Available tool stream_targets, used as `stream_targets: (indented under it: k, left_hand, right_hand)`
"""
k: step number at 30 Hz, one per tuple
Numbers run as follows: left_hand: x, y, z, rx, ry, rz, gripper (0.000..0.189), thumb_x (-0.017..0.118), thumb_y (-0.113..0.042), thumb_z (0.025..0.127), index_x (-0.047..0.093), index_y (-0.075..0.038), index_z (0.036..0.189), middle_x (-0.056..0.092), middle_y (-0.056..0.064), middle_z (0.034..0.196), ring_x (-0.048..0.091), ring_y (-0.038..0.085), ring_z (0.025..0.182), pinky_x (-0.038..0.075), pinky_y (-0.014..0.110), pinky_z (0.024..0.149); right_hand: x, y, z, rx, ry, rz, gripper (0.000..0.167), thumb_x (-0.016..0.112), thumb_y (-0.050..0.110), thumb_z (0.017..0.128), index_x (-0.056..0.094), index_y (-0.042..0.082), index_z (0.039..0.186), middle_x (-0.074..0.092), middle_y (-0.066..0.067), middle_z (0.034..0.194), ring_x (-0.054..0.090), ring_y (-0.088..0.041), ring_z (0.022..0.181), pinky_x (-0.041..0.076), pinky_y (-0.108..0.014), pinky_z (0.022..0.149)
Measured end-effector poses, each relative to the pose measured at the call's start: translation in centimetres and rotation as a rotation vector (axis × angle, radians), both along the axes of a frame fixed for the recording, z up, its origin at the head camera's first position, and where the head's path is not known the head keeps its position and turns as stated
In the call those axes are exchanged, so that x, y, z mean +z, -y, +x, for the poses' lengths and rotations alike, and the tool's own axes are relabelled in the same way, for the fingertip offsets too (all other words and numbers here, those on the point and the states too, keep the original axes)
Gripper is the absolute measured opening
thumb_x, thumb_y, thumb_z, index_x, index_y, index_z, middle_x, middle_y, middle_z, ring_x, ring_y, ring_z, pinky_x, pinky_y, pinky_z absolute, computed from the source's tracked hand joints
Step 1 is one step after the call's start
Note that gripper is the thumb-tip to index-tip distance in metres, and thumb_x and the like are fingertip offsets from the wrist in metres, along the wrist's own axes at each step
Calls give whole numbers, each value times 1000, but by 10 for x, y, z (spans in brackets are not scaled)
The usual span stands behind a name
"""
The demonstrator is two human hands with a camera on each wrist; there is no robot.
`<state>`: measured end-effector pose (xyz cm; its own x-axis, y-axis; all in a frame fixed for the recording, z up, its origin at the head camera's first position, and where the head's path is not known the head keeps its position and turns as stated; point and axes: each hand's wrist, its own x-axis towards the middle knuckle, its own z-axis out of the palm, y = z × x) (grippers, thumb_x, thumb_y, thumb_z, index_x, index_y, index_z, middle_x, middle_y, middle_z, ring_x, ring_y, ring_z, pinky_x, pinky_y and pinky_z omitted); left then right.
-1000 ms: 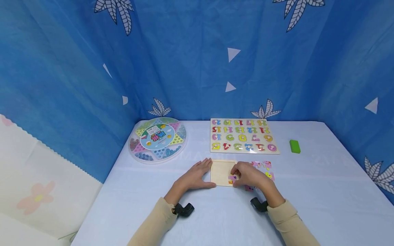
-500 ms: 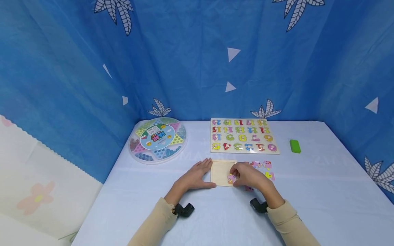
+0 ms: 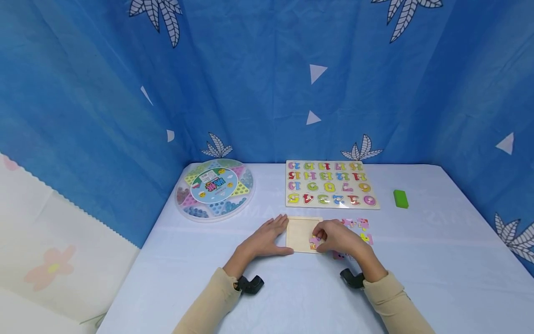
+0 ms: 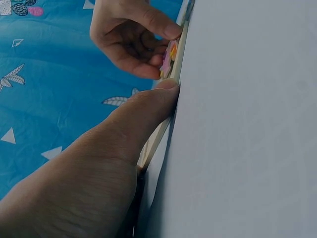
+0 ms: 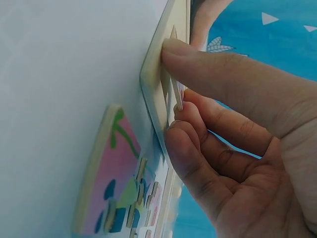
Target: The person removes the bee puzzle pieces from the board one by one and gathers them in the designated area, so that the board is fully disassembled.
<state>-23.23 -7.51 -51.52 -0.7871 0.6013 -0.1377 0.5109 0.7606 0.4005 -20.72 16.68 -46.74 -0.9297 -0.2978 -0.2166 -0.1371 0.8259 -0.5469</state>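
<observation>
A small square wooden puzzle tray [image 3: 298, 233] lies on the white-covered table between both hands. My left hand [image 3: 267, 240] rests along its left side, fingers stretched out and the thumb at the near left corner. At the tray's near right corner, my right hand [image 3: 336, 236] pinches a pink and yellow jigsaw piece [image 3: 314, 242] between thumb and fingers. The right wrist view has this piece [image 5: 177, 89] tilted on edge close over the tray rim [image 5: 152, 89]. Several loose pink jigsaw pieces [image 3: 363, 223] lie right of the tray, some hidden behind the right hand.
Beyond the tray lies a wooden number board [image 3: 329, 187] with colourful digits. A round Chinese checkers set [image 3: 213, 191] sits at the back left. To the back right is a green block [image 3: 401, 199]. Blue curtains [image 3: 250, 83] enclose the back and sides.
The jigsaw piece has turned slightly in my right fingers over the tray's near right corner. My left hand has stayed in place on the tray's left side.
</observation>
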Motion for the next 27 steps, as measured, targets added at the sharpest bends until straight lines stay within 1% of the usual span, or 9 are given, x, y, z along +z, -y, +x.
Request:
stream_targets:
  k: [4, 12, 18, 22, 27]
  left_hand:
    - [-1, 0, 0, 5, 0, -1, 99, 61, -65, 84, 23, -9, 155, 18, 2, 164, 13, 17, 153, 15, 39, 126]
    - [2, 0, 1, 2, 1, -2, 99, 61, -65, 84, 22, -9, 155, 18, 2, 164, 13, 17, 153, 15, 39, 126]
    - [5, 1, 2, -2, 2, 3, 99, 62, -64, 84, 22, -8, 155, 19, 3, 164, 14, 18, 153, 15, 39, 126]
    - [5, 2, 1, -3, 3, 7, 98, 62, -63, 84, 22, -8, 155, 18, 3, 164, 14, 17, 153, 15, 38, 126]
    - [4, 1, 1, -3, 13, 12, 98, 62, -63, 85, 22, -8, 155, 18, 3, 164, 13, 17, 153, 14, 38, 126]
  right_hand:
    - [0, 0, 0, -6, 1, 0, 35, 87, 10, 68, 69, 10, 98, 59, 2, 81, 51, -15, 75, 50, -27, 72]
    - [2, -4, 2, -5, 1, -11, 34, 88, 12, 69, 69, 9, 97, 59, 2, 81, 51, -14, 75, 49, -26, 71]
    - [5, -17, 6, 0, -21, -3, 35, 87, 12, 69, 70, 7, 99, 59, 2, 80, 50, -14, 74, 48, -25, 68]
    - [7, -28, 10, 5, -31, 8, 36, 87, 14, 69, 70, 6, 100, 58, 1, 80, 50, -14, 75, 48, -25, 66]
    - [7, -42, 17, -29, -32, 21, 36, 88, 17, 69, 70, 7, 99, 57, 0, 79, 50, -15, 75, 48, -24, 64]
